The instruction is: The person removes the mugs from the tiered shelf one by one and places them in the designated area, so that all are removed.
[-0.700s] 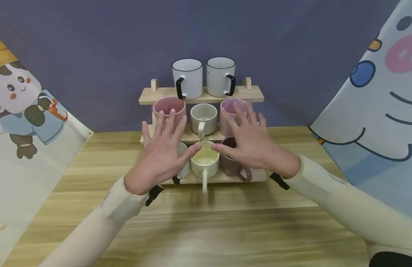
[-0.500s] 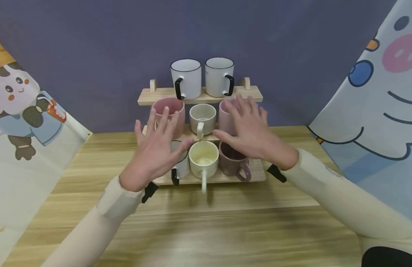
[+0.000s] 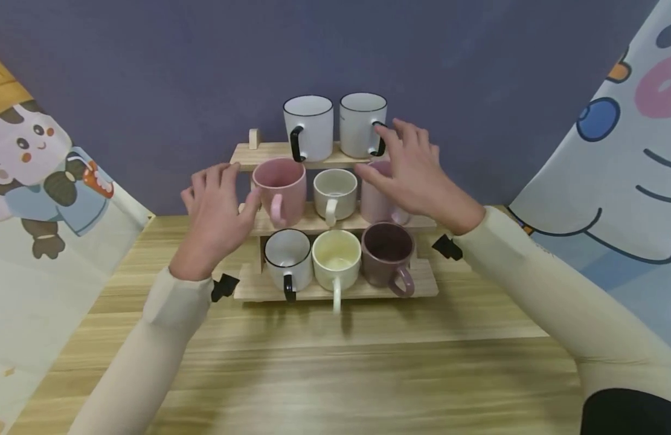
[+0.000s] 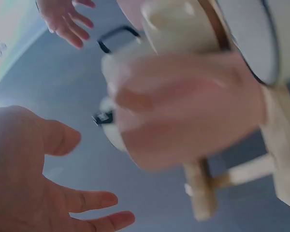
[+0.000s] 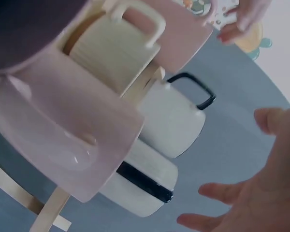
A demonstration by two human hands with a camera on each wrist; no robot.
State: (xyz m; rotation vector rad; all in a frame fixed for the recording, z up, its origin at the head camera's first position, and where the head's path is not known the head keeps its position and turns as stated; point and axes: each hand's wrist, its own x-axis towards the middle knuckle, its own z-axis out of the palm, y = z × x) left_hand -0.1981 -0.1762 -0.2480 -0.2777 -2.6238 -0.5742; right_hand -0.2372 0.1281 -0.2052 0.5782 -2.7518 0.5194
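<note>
Both hands hold nothing. My left hand [image 3: 212, 217] hovers left of a pink mug [image 3: 281, 192] on the middle tier, its thumb tip overlapping the mug's edge in the head view. In the left wrist view its spread fingers [image 4: 94, 200] stand apart from that mug [image 4: 193, 121]. My right hand [image 3: 417, 172] is over a lilac mug [image 3: 374, 202], partly hiding it; its fingertips overlap the black handle of the right white mug [image 3: 359, 127]. In the right wrist view a gap shows between the hand [image 5: 261, 193] and the white mugs [image 5: 171, 118].
A three-tier wooden rack [image 3: 248, 281] stands on the wood-grain table [image 3: 335, 374]. Another black-rimmed white mug [image 3: 313, 130] is on top. A cream mug [image 3: 335, 193] sits mid-tier; white [image 3: 288, 260], pale yellow [image 3: 337, 260] and brown-purple [image 3: 388, 257] mugs line the bottom tier.
My left hand has moved left, uncovering the pink mug and the lower white mug. My right hand has risen toward the top tier, uncovering the brown-purple mug. The mugs stay put.
</note>
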